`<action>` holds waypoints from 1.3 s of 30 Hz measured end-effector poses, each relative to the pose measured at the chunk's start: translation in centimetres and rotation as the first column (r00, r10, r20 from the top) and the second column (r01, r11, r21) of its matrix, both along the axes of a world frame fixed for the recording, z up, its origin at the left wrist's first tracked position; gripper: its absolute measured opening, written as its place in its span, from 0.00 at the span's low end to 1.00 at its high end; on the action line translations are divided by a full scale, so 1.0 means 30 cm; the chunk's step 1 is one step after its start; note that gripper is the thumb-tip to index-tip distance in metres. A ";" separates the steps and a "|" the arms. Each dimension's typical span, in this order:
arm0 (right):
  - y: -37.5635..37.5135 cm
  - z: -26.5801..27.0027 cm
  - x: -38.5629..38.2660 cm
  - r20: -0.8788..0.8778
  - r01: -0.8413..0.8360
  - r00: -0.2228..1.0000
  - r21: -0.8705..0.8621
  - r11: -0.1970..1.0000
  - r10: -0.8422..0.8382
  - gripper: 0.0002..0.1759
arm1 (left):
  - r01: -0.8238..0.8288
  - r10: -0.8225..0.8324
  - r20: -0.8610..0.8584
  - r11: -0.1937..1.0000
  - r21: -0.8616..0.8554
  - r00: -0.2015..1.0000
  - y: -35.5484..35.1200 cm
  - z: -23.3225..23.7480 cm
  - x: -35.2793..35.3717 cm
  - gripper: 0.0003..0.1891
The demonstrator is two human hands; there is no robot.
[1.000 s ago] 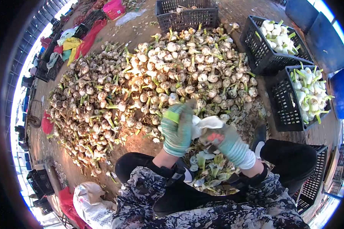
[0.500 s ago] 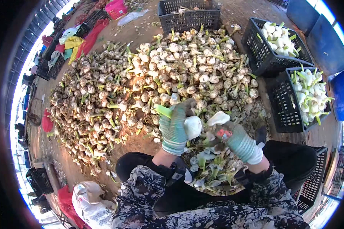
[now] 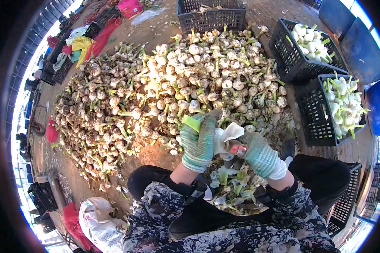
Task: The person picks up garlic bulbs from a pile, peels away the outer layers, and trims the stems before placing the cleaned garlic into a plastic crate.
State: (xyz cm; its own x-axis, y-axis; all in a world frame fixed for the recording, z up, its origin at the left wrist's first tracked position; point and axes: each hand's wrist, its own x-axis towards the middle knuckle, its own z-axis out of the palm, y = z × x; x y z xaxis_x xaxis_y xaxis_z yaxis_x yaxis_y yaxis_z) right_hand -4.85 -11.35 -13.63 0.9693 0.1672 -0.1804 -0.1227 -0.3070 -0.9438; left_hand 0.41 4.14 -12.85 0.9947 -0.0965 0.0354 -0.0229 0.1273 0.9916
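Observation:
In a green-and-white glove, my left hand (image 3: 198, 141) is closed round a garlic bulb (image 3: 218, 142). Its cut green stem (image 3: 192, 123) sticks out above the fingers, and the white bulb faces right. My right hand (image 3: 257, 152), gloved too, is closed on a small red-handled tool (image 3: 238, 149) whose working end I cannot make out. A loose white piece of garlic skin (image 3: 232, 132) stands up between the hands, by the right thumb and against the bulb. Peeled skins and leaf scraps (image 3: 232, 181) lie below, between my legs.
A wide heap of unpeeled garlic (image 3: 177, 84) covers the floor ahead. Two black crates (image 3: 310, 114) of clean white garlic stand at the right, another black crate (image 3: 211, 20) behind the heap. A white sack (image 3: 99, 221) lies at lower left, a blue barrel (image 3: 378, 107) far right.
My hands have come closer together. The right hand has moved left, bringing the skin piece against the bulb. The left hand has shifted slightly right, still holding the garlic.

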 end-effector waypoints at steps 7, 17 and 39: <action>0.030 0.017 -0.010 -0.012 0.165 0.986 0.219 0.962 -0.167 0.13 | 0.135 -0.138 -0.165 0.990 -0.026 0.977 0.036 0.046 0.009 0.15; -0.050 -0.043 0.002 -0.153 0.070 0.986 0.040 0.997 -0.063 0.23 | 0.033 -0.364 -0.388 0.764 -0.644 0.847 0.013 0.055 0.036 0.19; 0.069 0.003 -0.021 -0.018 0.350 0.922 0.464 0.814 -0.386 0.22 | -0.042 -0.061 -0.266 0.931 -0.362 0.962 -0.013 0.053 0.039 0.18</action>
